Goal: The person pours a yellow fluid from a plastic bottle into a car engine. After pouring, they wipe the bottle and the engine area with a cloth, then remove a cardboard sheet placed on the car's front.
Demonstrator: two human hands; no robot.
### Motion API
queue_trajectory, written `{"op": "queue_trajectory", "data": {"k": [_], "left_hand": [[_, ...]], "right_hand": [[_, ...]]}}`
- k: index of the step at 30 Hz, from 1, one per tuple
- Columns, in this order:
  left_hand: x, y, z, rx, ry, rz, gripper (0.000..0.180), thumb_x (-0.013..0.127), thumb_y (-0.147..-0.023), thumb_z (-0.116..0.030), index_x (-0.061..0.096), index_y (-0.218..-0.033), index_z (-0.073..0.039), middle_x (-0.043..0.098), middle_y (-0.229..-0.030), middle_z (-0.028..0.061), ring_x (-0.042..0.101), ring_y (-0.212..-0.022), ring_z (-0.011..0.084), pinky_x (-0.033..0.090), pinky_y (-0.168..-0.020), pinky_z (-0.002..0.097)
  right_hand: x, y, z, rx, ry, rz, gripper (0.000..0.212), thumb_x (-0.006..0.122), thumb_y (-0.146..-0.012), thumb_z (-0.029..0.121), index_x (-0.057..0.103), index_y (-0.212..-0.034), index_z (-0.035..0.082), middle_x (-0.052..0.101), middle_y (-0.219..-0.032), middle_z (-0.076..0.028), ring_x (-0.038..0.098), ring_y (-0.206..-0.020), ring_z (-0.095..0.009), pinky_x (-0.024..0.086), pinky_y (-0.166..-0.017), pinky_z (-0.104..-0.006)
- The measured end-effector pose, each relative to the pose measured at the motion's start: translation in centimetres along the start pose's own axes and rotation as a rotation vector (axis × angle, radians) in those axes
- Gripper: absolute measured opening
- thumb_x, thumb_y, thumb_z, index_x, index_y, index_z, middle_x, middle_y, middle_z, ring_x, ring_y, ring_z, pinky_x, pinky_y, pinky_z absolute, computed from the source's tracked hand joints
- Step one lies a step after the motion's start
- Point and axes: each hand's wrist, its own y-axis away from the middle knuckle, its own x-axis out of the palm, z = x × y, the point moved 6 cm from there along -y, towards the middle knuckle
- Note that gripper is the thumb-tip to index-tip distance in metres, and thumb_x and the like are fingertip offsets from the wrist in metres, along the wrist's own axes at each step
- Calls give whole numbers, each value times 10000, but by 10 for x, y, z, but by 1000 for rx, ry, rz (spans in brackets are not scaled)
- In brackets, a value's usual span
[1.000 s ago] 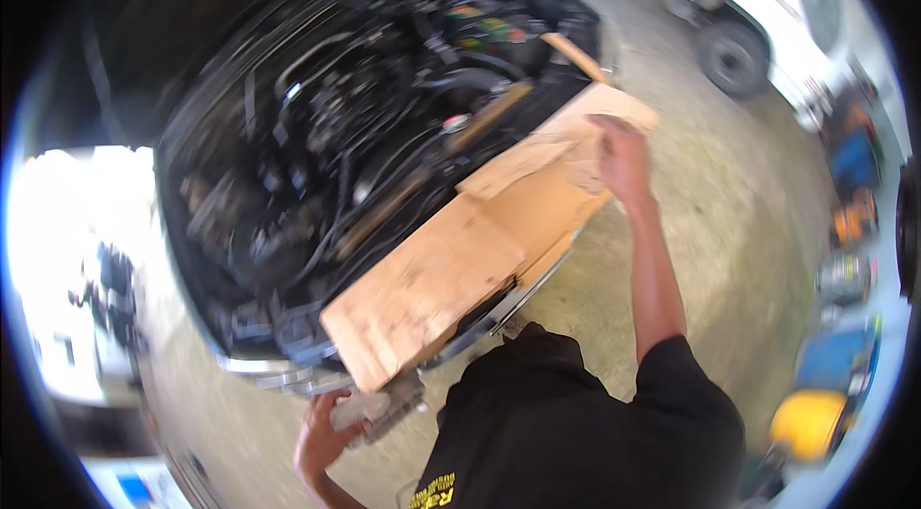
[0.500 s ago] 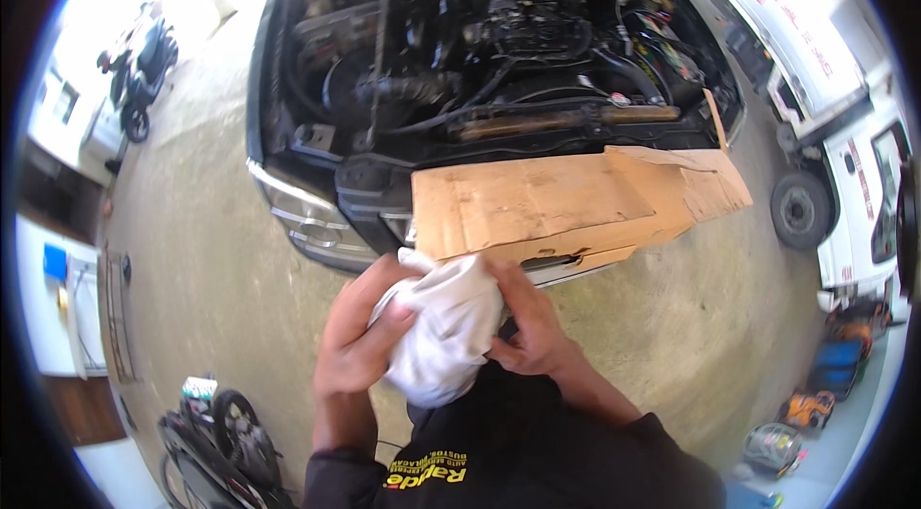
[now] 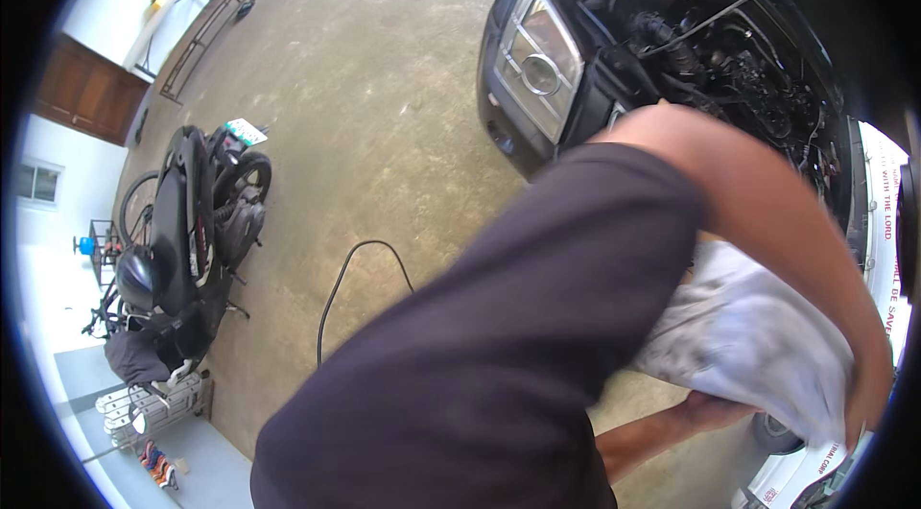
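A white cloth [image 3: 739, 317] with grey smudges hangs spread out at the lower right, blurred by motion. My left arm is raised across the picture, its elbow bent and its dark sleeve in front of much of the view. Its forearm curves down to my left hand [image 3: 857, 427], which pinches the cloth's far right end close to the picture's rim; its fingers barely show. Lower down, my right hand [image 3: 715, 409] grips the cloth's bottom edge, with the fingers partly behind the fabric.
A dark vehicle with an open engine bay [image 3: 748, 68] and headlight [image 3: 539, 63] stands at upper right. A black motorcycle [image 3: 182, 221] is parked at left, near a folded ladder [image 3: 153, 408]. A black cable [image 3: 331, 303] loops on the concrete floor. A white truck shows at the right rim.
My view has swung left, bringing the motorcycle nearer the middle. The bunched cloth is now opened out and carried to the right, and my left arm has lifted across my body.
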Motion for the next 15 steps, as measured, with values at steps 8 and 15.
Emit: {"op": "queue_trajectory", "data": {"k": [8, 15], "left_hand": [[97, -56, -166, 193, 154, 56, 599, 672, -981, -607, 796, -1271, -99, 744, -1269, 206, 686, -1201, 450, 555, -1015, 571], [122, -26, -276, 299, 321, 103, 650, 743, -914, -594, 767, -1345, -108, 706, -1384, 196, 651, -1282, 444, 551, -1050, 567]], "right_hand": [[-63, 91, 63, 17, 115, -132, 558, 501, -1158, 381, 508, -1563, -3, 493, -1601, -191, 482, -1439, -320, 402, -1199, -495], [-113, 184, 120, 75, 220, -276, 614, 465, -1167, 420, 456, -1615, 0, 425, -1665, -203, 405, -1515, -334, 326, -1252, -511]]}}
